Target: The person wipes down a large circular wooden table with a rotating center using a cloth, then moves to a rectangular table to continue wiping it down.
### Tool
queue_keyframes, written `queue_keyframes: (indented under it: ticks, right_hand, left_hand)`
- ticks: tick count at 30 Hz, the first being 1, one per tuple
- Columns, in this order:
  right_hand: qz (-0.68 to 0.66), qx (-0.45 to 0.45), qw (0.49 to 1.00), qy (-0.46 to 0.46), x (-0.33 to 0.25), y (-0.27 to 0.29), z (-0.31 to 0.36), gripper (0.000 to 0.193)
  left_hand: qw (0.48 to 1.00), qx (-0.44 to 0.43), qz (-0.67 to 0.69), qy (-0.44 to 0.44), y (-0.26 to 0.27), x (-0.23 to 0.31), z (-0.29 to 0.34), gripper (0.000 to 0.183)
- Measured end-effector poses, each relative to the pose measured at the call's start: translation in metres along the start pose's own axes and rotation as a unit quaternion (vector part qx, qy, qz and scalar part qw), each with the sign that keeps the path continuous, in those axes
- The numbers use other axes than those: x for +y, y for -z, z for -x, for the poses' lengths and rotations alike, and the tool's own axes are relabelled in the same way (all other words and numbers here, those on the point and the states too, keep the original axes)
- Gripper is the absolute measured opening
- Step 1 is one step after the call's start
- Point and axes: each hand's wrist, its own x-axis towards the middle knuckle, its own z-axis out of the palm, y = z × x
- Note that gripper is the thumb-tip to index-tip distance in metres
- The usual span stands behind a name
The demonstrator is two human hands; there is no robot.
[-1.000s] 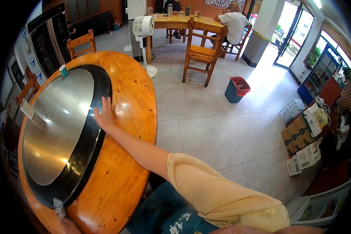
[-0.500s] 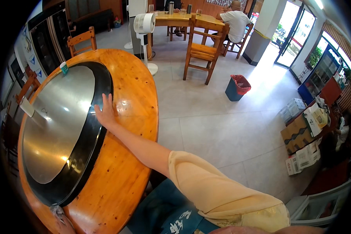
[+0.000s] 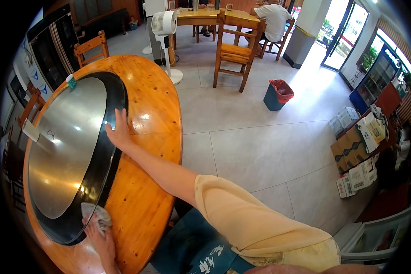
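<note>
A round wooden table (image 3: 144, 192) carries a turntable (image 3: 68, 132) with a silver-grey centre and a wide glossy black rim. At its near edge, my left hand (image 3: 100, 239) presses a crumpled grey cloth (image 3: 100, 218) where the black rim meets the wood. The fingers are partly covered by the cloth. Farther along the same rim, my right hand (image 3: 118, 131) rests with its fingers stretched out and nothing in it. On the turntable's far side stand a small green-and-white container (image 3: 71, 81) and a white box-like holder (image 3: 31, 130).
A white standing fan (image 3: 165, 27) is beyond the table, and wooden chairs (image 3: 92, 47) stand around its far side. A wooden chair (image 3: 236, 52) and a bin with a red liner (image 3: 277, 95) are on the tiled floor. Cardboard boxes (image 3: 349, 153) are stacked at right. People sit at another table (image 3: 201, 18).
My left hand has slid the cloth from the lower left toward the right along the turntable's near rim. My right hand stays on the rim. The view has shifted slightly.
</note>
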Motion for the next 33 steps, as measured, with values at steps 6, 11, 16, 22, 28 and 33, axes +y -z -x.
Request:
queue_keyframes:
  ticks: [6,11,16,22,28,33]
  right_hand:
    - [0.023,-0.004,1.0,0.017,0.005,0.0,-0.002,0.07]
    - [0.016,0.001,1.0,0.016,0.005,0.001,0.0,0.069]
    - [0.021,0.002,1.0,0.016,0.006,-0.003,-0.001,0.069]
    - [0.031,0.008,0.999,0.04,0.016,-0.005,-0.003,0.071]
    - [0.045,0.005,0.998,0.044,0.017,0.001,-0.006,0.071]
    - [0.042,-0.008,0.999,0.034,0.011,0.001,-0.004,0.07]
  left_hand:
    - [0.997,-0.022,0.027,-0.067,0.028,0.097,-0.018,0.058]
    - [0.993,-0.014,0.111,-0.03,0.028,0.074,-0.013,0.052]
    - [0.98,0.107,0.17,-0.001,0.015,0.008,0.017,0.042]
    - [0.979,0.142,-0.05,0.139,0.023,-0.109,0.046,0.035]
    - [0.954,0.102,-0.077,0.27,0.064,-0.164,0.032,0.037]
    - [0.941,0.041,-0.069,0.329,0.076,-0.172,0.019,0.039]
